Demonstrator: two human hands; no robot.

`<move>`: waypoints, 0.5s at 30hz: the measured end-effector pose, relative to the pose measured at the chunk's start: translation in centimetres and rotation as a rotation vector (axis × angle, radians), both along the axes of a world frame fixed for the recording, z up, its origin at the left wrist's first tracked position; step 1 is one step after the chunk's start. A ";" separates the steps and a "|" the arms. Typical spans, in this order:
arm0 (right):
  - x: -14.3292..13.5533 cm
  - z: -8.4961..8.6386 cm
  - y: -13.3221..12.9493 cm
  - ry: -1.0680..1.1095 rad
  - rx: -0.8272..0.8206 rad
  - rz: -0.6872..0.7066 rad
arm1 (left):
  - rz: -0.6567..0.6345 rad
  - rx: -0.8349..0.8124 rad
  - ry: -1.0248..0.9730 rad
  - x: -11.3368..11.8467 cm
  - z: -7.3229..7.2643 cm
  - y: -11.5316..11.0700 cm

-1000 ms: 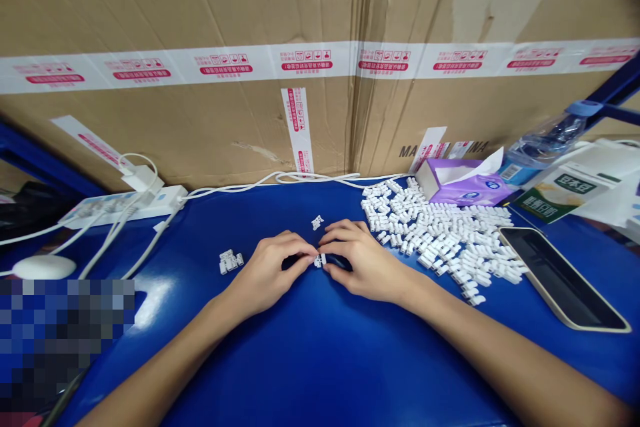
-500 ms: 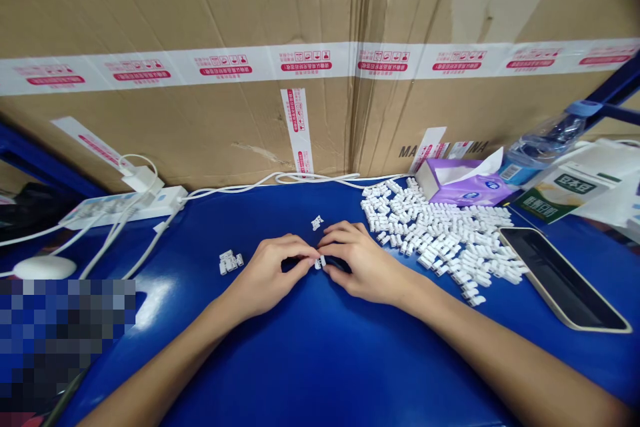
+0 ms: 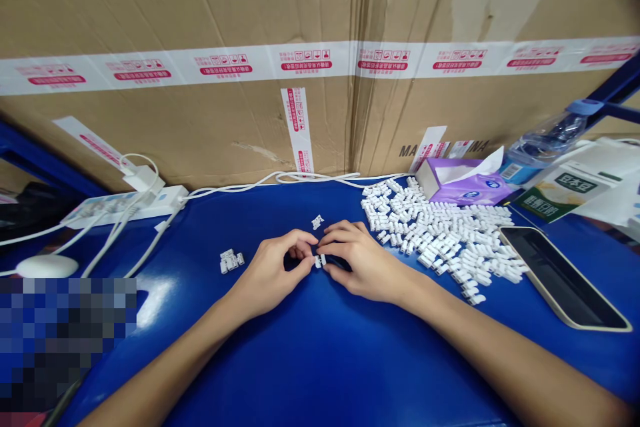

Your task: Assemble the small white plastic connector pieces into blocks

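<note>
My left hand (image 3: 270, 273) and my right hand (image 3: 361, 260) meet fingertip to fingertip over a blue table (image 3: 310, 347). Between them they pinch a small white plastic connector (image 3: 320, 260). A big heap of the same white connectors (image 3: 440, 233) lies just right of my right hand. One loose connector (image 3: 317, 221) sits a little beyond my fingers. A small cluster of connectors (image 3: 230, 261) rests to the left of my left hand.
A phone (image 3: 560, 277) lies face up at the right. Behind the heap are a purple tissue pack (image 3: 463, 183), a water bottle (image 3: 545, 140) and a green-labelled packet (image 3: 555, 193). A white power strip (image 3: 125, 203) with cables and a white mouse (image 3: 45, 265) sit left. Cardboard boxes (image 3: 300, 47) wall the back.
My left index finger has lifted and curled a little at the connector. Both hands stay in the same spot, and nothing else has moved.
</note>
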State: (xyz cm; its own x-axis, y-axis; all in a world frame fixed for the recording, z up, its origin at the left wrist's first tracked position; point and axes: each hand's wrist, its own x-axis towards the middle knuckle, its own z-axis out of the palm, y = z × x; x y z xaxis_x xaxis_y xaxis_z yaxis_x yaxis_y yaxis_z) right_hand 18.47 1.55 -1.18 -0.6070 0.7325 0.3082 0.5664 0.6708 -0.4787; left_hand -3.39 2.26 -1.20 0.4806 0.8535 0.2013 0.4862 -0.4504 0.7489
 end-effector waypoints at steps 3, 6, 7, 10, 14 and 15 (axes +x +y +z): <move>0.0 0.0 0.0 0.001 -0.007 0.004 | 0.028 0.023 -0.003 0.2 -0.1 0.0; 0.0 0.2 -0.1 0.001 -0.015 0.009 | 0.055 0.067 0.005 0.5 -0.1 0.0; 0.0 0.2 -0.1 0.001 -0.017 0.009 | 0.060 0.078 0.007 0.5 -0.1 0.0; 0.0 0.3 -0.1 -0.001 -0.022 0.009 | 0.062 0.095 0.013 0.6 0.1 0.0; 0.0 0.4 -0.2 0.004 -0.025 0.005 | 0.043 0.114 0.019 0.4 0.4 -0.1; 0.0 0.3 -0.2 0.004 -0.026 0.003 | 0.033 0.125 0.028 0.4 0.5 -0.1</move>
State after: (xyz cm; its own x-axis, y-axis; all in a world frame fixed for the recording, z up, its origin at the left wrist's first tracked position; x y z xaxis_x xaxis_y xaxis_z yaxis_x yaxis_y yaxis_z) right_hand 18.45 1.38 -0.83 -0.6083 0.7382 0.2917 0.5623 0.6601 -0.4981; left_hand -2.98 2.11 -0.68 0.4595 0.8382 0.2938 0.5224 -0.5226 0.6738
